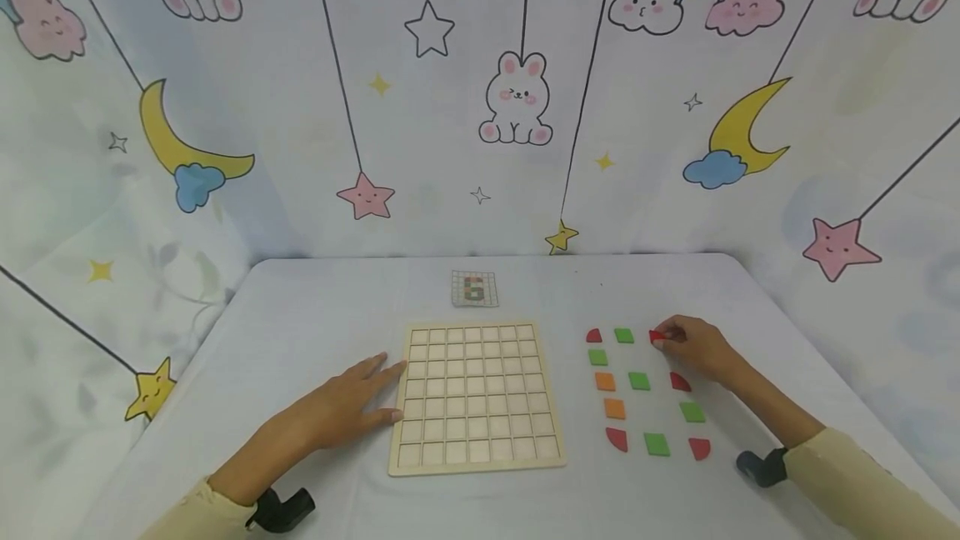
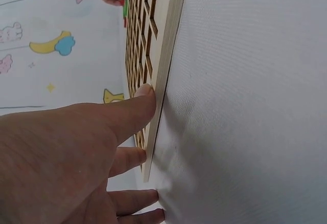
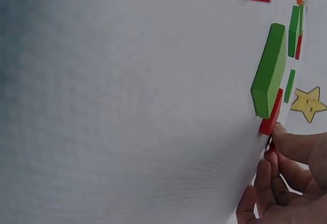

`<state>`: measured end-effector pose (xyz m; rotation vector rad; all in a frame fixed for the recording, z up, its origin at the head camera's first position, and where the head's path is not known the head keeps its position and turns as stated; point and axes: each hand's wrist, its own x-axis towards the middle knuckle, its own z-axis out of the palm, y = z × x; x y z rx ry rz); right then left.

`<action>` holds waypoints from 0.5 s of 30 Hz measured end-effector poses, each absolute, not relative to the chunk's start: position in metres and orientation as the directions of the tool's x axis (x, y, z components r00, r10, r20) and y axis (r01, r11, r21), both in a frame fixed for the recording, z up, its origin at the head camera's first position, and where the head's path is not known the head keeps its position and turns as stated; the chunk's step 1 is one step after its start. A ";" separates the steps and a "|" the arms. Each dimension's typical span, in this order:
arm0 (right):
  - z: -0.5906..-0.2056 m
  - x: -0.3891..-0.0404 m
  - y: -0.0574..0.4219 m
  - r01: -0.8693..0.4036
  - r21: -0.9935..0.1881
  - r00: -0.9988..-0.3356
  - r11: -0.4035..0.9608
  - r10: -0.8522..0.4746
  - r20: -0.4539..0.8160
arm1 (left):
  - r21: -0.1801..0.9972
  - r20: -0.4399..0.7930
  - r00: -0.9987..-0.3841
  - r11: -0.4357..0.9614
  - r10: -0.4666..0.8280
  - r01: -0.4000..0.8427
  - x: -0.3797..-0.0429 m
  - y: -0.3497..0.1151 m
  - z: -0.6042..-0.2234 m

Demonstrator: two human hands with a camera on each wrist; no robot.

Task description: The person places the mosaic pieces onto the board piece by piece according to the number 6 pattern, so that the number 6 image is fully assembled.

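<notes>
Cartoon-printed cloth (image 1: 292, 98) backs a white table (image 1: 315, 307). Fingers of the right hand (image 1: 697, 348) pinch a red piece (image 1: 656, 336), roughly at 2 o'clock from the board (image 1: 477, 387); those of the left hand (image 1: 330, 412) are extended, touching its 9 o'clock edge. Loose pieces (image 1: 638, 381) lie at 3 o'clock, a card (image 1: 475, 289) at 12. Such a small hold could let the red piece slip; a low wrist might nudge its neighbours, and a left-hand push skew the board. Glossy red, the piece is mostly hidden, its outline unclear; the board is pale, gridded wood.
</notes>
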<state>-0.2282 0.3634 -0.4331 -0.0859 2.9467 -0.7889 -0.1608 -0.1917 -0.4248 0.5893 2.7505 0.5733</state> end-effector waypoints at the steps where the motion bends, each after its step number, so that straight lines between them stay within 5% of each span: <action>1: -0.433 -0.228 0.363 -0.038 -0.500 -0.995 0.865 -0.081 -0.066 | 0.432 -0.176 -0.880 0.838 0.441 0.334 -0.161 -0.192 -0.425; 15: -0.428 -0.230 0.332 -0.105 -0.526 -0.993 0.844 -0.119 0.008 | 0.426 -0.176 -0.878 0.838 0.446 0.340 -0.160 -0.191 -0.426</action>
